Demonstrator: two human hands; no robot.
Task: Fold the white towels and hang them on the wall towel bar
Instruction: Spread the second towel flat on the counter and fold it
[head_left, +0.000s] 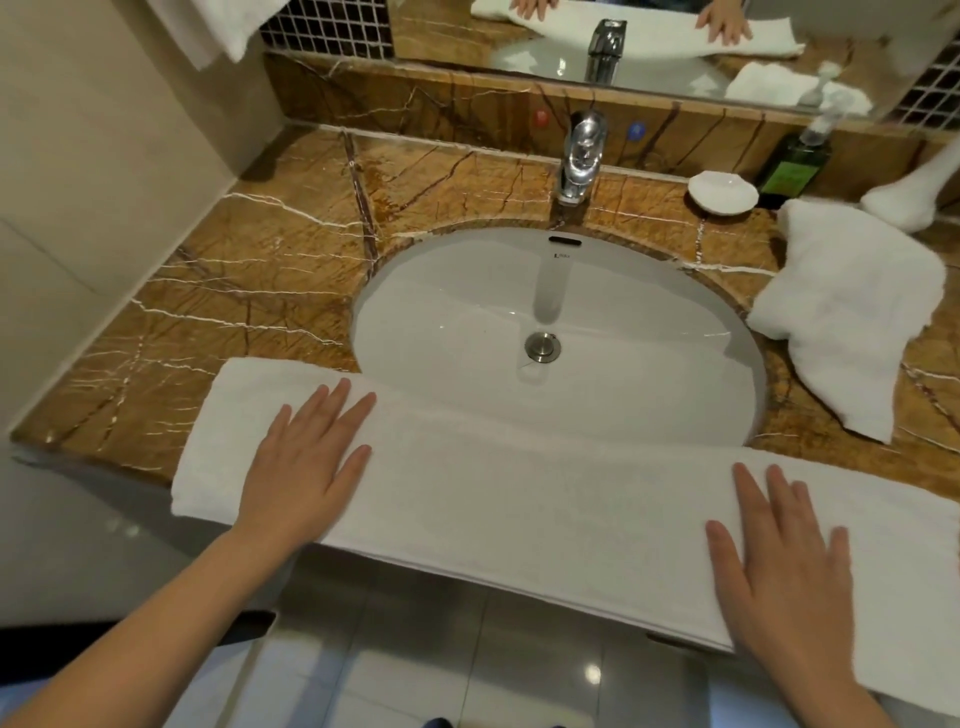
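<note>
Surface: brown marble table (249, 270) with white veins, set against a beige wall on the left, a pale tiled floor (467, 649) below its near edge
Sink: white oval sink (441, 291) sunk into the middle of the table, metal drain (543, 347) at its bottom
Far side: chrome tap (582, 156) behind the sink, with a mirror (649, 47) above the back ledge
Far right: white soap dish (723, 192) just beside a green pump bottle (792, 169)
Loose towel: crumpled white towel (852, 306) on the table right of the sink, apart from the folded one
Hanging towel: white towel corner (228, 26) hanging at the far left
Folded towel: long white band (519, 488) lying flat along the near edge of the table
Long axis: left to right, the left end a little farther, the right end nearer and running out of view
Overlap: its far edge covers the near rim of the sink; its near edge, showing stacked layers, juts past the table edge over the floor
Left hand: left hand (306, 462) palm down on the towel near its left end, fingers straight and spread, pointing far, gripping nothing
Right hand: right hand (784, 566) palm down near the right end, fingers straight and spread, pressing flat, gripping nothing
</note>
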